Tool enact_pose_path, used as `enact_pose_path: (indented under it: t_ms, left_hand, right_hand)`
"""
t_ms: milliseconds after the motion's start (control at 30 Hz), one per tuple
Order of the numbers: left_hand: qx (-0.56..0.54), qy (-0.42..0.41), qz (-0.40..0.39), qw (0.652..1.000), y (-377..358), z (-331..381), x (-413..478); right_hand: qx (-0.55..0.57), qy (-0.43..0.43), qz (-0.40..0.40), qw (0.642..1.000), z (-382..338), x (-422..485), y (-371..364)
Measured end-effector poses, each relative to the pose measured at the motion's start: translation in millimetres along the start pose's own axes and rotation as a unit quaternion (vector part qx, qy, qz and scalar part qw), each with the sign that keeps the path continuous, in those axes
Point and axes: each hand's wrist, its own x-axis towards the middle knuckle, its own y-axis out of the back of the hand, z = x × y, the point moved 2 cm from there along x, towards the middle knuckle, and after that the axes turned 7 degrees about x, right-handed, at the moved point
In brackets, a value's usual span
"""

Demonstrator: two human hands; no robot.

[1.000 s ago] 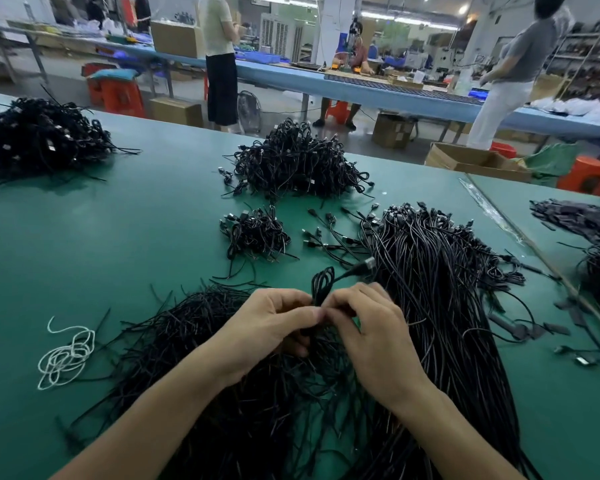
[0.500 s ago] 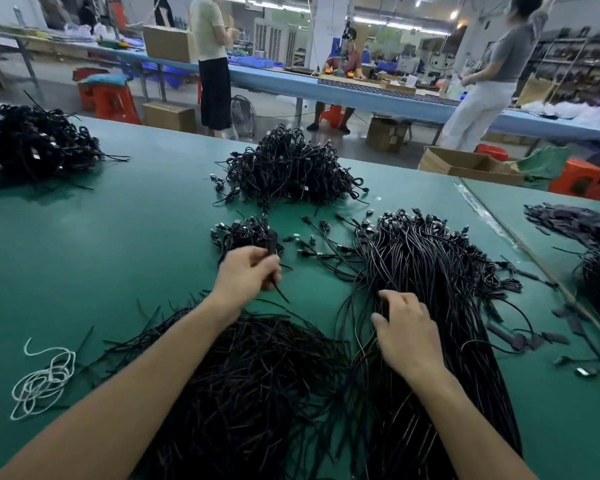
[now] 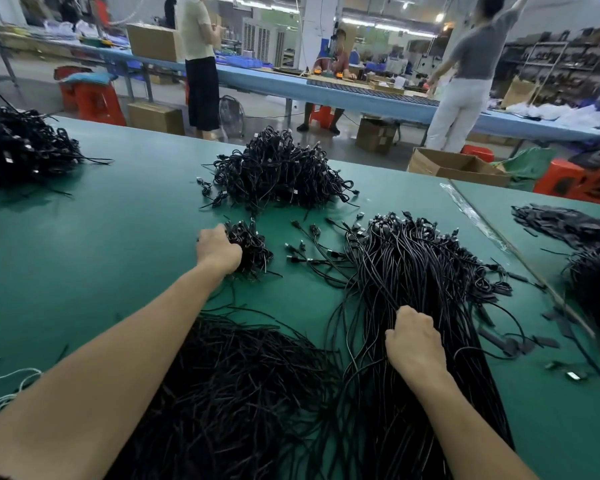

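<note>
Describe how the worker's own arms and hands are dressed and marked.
Both forearms are bare, with no sleeves or gloves on the parts in view. The left hand and right hand show no watch, bracelet or ring, though most fingers are hidden. No markings show.

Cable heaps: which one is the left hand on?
The small heap, in front of the big heap. Only this one has the left hand touching it; the right hand grips the long cables.

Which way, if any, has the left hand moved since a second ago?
Yes. The left hand went forward, away from the right hand gripping the long cables, onto the small pile of coiled cables.
</note>
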Motion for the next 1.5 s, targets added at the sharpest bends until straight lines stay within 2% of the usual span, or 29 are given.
enact_pose_path:
  t_ms: [100, 167, 333, 500, 567, 800, 1000, 1067, 1133, 1200, 1233, 1367, 1433, 1500]
  left_hand:
    - [-0.045, -0.062, 0.059, 0.995, 2.9, -1.7, -20.8]
    - [-0.086, -0.108, 0.063, 0.988, 1.1, 0.6, -40.1]
    - [-0.158, -0.144, -0.010, 0.977, -14.7, 2.7, -88.8]
    - [-0.148, -0.187, -0.064, 0.969, -25.7, 0.4, -121.7]
    - [-0.145, -0.194, -0.075, 0.967, -25.8, -1.2, -127.2]
    - [-0.156, -0.186, -0.094, 0.965, -25.5, -3.1, -132.9]
    - [-0.148, -0.195, -0.107, 0.964, -27.5, -0.8, -137.2]
    - [-0.149, -0.199, -0.106, 0.963, -27.6, -1.6, -140.0]
    - [-0.152, -0.214, -0.101, 0.960, -27.5, -1.0, -142.9]
    - [-0.148, -0.238, -0.094, 0.955, -26.7, 3.3, -146.0]
    - [-0.135, -0.256, -0.087, 0.953, -26.1, 6.7, -147.6]
    - [-0.141, -0.312, -0.056, 0.938, -19.3, 21.0, -152.3]
    - [-0.195, -0.306, -0.035, 0.931, -12.5, 22.0, -153.0]
    - [-0.223, -0.283, 0.020, 0.932, -2.3, 19.1, -150.5]
  right_hand:
    - [0.020, -0.032, 0.006, 0.999, 4.0, 5.2, 6.1]
    - [0.015, -0.035, 0.006, 0.999, 7.1, 5.0, 8.4]
    - [0.009, -0.047, 0.011, 0.999, 17.0, 5.2, 3.8]
    - [0.000, -0.030, 0.050, 0.998, 19.1, 1.1, 0.0]
    - [0.001, -0.027, 0.044, 0.999, 19.9, 2.7, 1.1]
    - [-0.128, 0.007, 0.032, 0.991, 12.6, 2.9, 7.4]
    - [-0.109, 0.051, 0.061, 0.991, 10.2, 2.2, 4.9]
    - [-0.062, 0.083, 0.088, 0.991, 5.0, 0.1, 8.4]
    - [0.107, 0.094, 0.079, 0.987, -7.7, -5.7, 16.4]
    - [0.275, 0.118, 0.035, 0.954, -29.0, -16.1, 26.1]
    - [0.325, 0.144, 0.015, 0.935, -41.0, -24.0, 31.7]
    - [0.362, 0.288, -0.066, 0.884, -80.7, -62.5, 48.2]
    - [0.375, 0.340, -0.107, 0.856, -90.5, -77.6, 51.4]
    - [0.391, 0.368, -0.104, 0.837, -93.7, -85.2, 55.4]
